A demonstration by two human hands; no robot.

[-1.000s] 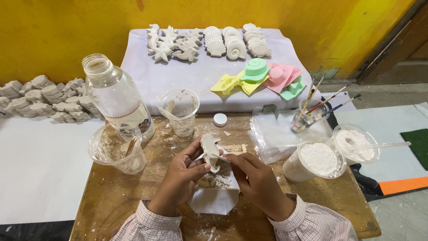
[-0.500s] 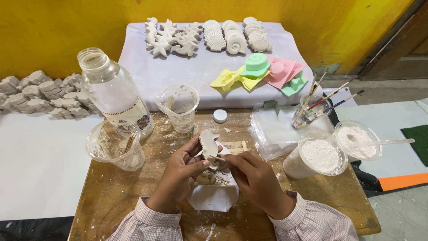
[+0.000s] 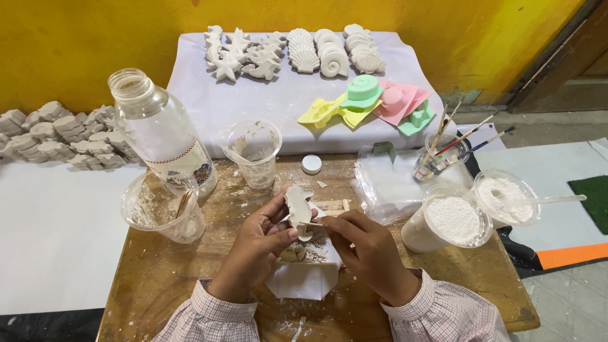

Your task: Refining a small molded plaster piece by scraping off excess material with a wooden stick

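My left hand [image 3: 256, 247] holds a small white plaster cast [image 3: 297, 206] upright above the wooden table [image 3: 158, 278]. My right hand [image 3: 367, 247] pinches a thin wooden stick [image 3: 315, 223] whose tip rests against the cast's lower edge. Under both hands lies a white sheet of paper [image 3: 304, 278] with plaster crumbs on it. Just beyond the cast, flat wooden sticks [image 3: 332, 204] lie on the table.
A clear plastic bottle [image 3: 158, 136], its white cap [image 3: 311, 164], two empty cups [image 3: 253, 152] [image 3: 161, 206], two cups of white powder [image 3: 453, 218] [image 3: 506, 197], a cup of brushes [image 3: 440, 155], coloured moulds [image 3: 373, 104], sea-shape casts [image 3: 297, 50] on white cloth, and stacked casts [image 3: 57, 133] at the left.
The cast has shifted slightly in my hands and the stick has moved along its lower edge. The view has tilted a little, otherwise the table is the same.
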